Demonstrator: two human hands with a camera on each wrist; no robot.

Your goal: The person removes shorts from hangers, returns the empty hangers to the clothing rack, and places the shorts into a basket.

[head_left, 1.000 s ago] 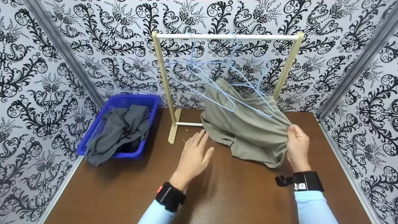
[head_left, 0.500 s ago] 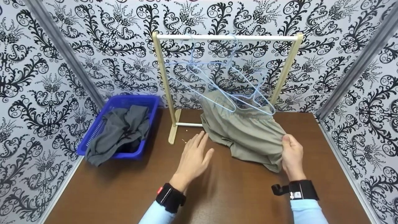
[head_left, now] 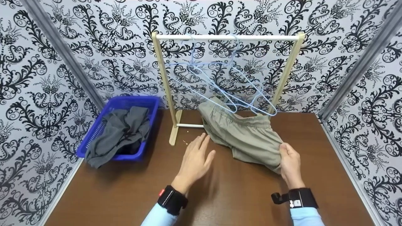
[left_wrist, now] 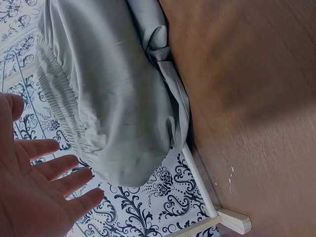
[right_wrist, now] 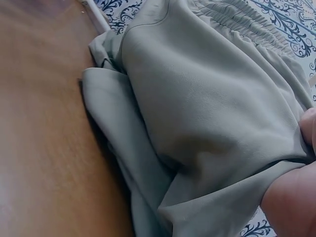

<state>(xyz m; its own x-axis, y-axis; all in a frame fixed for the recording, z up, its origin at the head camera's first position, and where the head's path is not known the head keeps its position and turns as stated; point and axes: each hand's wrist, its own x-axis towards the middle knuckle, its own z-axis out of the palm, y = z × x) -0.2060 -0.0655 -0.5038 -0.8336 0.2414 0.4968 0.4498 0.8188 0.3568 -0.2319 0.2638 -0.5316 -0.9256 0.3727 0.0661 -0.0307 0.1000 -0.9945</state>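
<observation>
Right hand (head_left: 290,161): thumb and fingers pinch the side of the olive-grey shorts (head_left: 241,135); in the right wrist view cloth runs between thumb and finger. Left hand (head_left: 193,163): fingers extended, slightly bent and spread, grasping nothing; fingertips near the left edge of the shorts, with a gap visible in the left wrist view.

Shorts: slanting in front of the rack (head_left: 267,38), gathered waistband toward the back wall, leg openings toward the person. Fabric pulled into folds toward the right-hand grip. Full contact with the table (head_left: 232,197) cannot be judged. They hide part of the lower white bar (head_left: 190,125).

Two pale blue hangers (head_left: 234,55) hook over the rack's upper bar; their lower corners overlap the waistband in the head view. A third hanger (head_left: 261,91) shows at the waist opening, its hook off the bar; how it sits inside is unclear.

Black wristband on each wrist, light blue sleeves below. Small pale crumbs (head_left: 185,142) by the rack's left foot. Blue basket (head_left: 135,99) left of the rack; dark grey garment (head_left: 116,131) inside, partly draped over its near rim.
</observation>
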